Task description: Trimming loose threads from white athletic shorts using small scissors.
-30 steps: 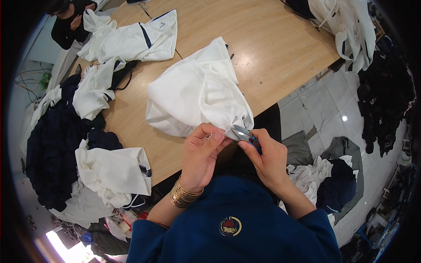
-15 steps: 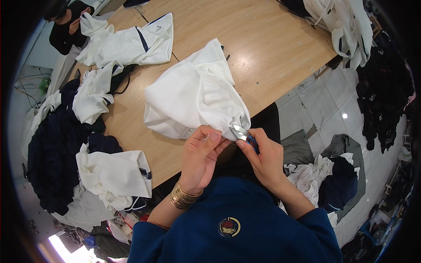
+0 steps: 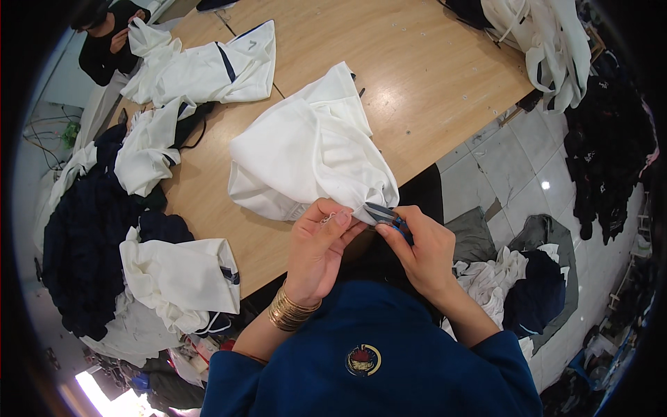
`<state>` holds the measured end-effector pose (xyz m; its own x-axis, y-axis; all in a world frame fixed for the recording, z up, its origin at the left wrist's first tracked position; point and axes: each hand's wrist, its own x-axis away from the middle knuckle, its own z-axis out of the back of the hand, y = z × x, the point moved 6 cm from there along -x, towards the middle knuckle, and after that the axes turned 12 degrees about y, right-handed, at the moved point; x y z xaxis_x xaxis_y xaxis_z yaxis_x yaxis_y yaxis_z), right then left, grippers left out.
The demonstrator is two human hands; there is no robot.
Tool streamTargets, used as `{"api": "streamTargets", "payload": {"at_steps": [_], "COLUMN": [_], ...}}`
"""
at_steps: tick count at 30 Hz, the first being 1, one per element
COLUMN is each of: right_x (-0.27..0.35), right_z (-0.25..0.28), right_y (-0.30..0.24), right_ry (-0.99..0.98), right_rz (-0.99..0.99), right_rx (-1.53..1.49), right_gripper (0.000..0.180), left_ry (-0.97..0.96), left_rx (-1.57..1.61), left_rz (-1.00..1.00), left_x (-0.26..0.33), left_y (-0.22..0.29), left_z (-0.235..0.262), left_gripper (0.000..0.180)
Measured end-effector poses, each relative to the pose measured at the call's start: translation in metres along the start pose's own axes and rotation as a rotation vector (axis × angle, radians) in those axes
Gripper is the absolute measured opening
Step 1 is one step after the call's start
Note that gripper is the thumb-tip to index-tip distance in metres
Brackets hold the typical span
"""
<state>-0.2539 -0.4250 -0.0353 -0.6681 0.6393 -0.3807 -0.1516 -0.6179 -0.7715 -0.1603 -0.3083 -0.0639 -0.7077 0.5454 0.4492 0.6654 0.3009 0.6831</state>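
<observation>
A white garment (image 3: 299, 146) lies bunched on the table's near edge, its gathered end hanging toward me. My left hand (image 3: 321, 240) is closed on that near end, pinching the cloth, with loose white threads (image 3: 329, 216) by the thumb and forefinger. In my right hand (image 3: 424, 247) is a pair of thread snips (image 3: 382, 214) with metal blades and blue handles. Their blades point left, against the garment's edge close to my left fingertips. The fingers beneath the cloth are partly hidden.
On the wooden table (image 3: 431, 90), another white garment (image 3: 236, 66) lies far left, near a person in black (image 3: 104, 52). White and navy clothes (image 3: 90, 236) are heaped at left. More white garments (image 3: 542, 42) hang over the far right corner; a clothes pile (image 3: 514, 278) lies on the floor at right.
The snips' blades have turned slightly and look darker and closer together. My right hand has shifted a little to the right. My left hand keeps its hold on the cloth.
</observation>
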Motion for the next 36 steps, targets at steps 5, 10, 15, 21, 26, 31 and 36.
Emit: {"api": "streamTargets", "payload": {"at_steps": [5,10,15,21,26,31,36], "right_x": [-0.0008,-0.0014,-0.0007,0.0001,0.0018,0.0026,0.0016], "right_z": [0.0002,0.0,0.0005,0.001,0.0034,0.001,0.0002], "right_y": [-0.0002,-0.001,-0.0009,0.0022,0.0019,0.0016,0.0004], "right_ry": [0.005,0.013,0.019,0.017,-0.007,-0.014,-0.005], "right_rz": [0.004,-0.007,0.002,-0.001,0.024,0.048,0.056], "right_rx": [0.012,-0.011,-0.012,0.005,0.026,0.029,0.042], "right_gripper": [0.019,0.019,0.018,0.018,0.02,0.021,0.021], "left_ry": [-0.01,-0.033,-0.038,-0.053,-0.061,-0.049,-0.053], "left_rx": [-0.018,-0.04,-0.049,-0.033,-0.01,-0.029,-0.033], "left_rz": [-0.018,-0.047,-0.05,-0.056,-0.031,-0.022,-0.029], "left_x": [-0.0002,0.0017,0.0019,0.0026,0.0019,0.0017,0.0016], "left_y": [0.0002,0.0019,0.0015,0.003,0.0008,-0.0012,-0.0007], "left_z": [0.0006,-0.0017,-0.0019,-0.005,-0.0019,-0.0007,-0.0033], "left_gripper": [0.005,0.004,0.004,0.003,0.004,0.004,0.005]}}
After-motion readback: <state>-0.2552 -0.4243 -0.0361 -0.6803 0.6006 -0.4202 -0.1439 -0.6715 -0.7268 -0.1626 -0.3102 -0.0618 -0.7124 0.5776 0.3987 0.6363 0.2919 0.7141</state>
